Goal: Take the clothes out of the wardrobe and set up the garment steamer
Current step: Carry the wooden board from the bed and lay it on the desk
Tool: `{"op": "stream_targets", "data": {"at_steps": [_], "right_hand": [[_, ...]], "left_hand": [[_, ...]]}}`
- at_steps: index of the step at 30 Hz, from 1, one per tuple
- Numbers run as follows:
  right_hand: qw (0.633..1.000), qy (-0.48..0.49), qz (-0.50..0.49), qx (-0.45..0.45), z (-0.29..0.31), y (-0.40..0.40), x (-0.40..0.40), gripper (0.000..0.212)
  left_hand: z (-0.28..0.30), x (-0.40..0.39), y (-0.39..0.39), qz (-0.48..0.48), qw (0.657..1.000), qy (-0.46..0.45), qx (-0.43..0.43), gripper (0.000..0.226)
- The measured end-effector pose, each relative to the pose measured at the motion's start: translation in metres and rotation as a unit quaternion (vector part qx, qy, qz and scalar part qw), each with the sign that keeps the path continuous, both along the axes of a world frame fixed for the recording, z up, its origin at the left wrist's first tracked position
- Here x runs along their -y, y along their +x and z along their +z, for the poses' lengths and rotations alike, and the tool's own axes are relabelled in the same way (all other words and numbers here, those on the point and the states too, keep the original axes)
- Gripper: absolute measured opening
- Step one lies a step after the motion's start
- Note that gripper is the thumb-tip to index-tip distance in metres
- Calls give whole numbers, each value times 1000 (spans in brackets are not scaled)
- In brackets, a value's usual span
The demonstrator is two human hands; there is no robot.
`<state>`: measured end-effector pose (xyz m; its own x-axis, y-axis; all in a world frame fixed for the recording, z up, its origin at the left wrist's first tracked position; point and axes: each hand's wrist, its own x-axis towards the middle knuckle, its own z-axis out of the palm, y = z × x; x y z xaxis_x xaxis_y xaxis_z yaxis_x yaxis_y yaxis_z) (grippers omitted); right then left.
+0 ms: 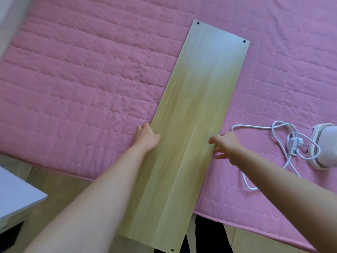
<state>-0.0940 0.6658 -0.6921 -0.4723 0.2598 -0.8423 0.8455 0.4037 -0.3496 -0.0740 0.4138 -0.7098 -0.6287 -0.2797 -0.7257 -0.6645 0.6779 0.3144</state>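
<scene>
Garment steamer sits at the far right of the pink quilted bedspread, cut off by the picture's edge: one white, rounded body, with a paler base under it. One white power cord trails from it in loose loops across the quilt, and its single plug lies inside the loops, just beside the steamer.

Between my arms lies one long pale wooden board, flat on the bedspread, its near end sticking out past the bed's edge over the floor. I count three small dark holes in it: two at the far corners, one at the near corner; the fourth corner is out of view.

My left hand rests at the board's left edge, fingers curled down over that edge, thumb side lying on the wood. My right hand is at the board's right edge with fingers spread and relaxed, the fingertips touching the wood, gripping nothing.

One white table corner shows at lower left, beside the bed, over a light wooden floor.
</scene>
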Motion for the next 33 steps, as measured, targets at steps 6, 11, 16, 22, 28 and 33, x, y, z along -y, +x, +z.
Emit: {"op": "stream_targets", "data": {"at_steps": [6,11,16,22,28,33], "right_hand": [[994,-47,-79,58,5,43,21,16],[979,-98,-67,164,5,70,44,32],[960,-124,54,244,7,65,39,38],[956,-43,267,112,19,24,32,8],[820,26,553,-146,63,-5,65,45],[677,-6,643,-357,105,-14,96,44]], "left_hand": [[1,20,42,-19,998,-48,38,61],[1,37,79,2,992,-102,73,71],[2,53,100,36,995,-70,57,60],[21,49,107,130,991,-25,-6,43],[55,35,117,177,982,1,-63,21],[92,11,133,181,974,-9,-139,25]]}}
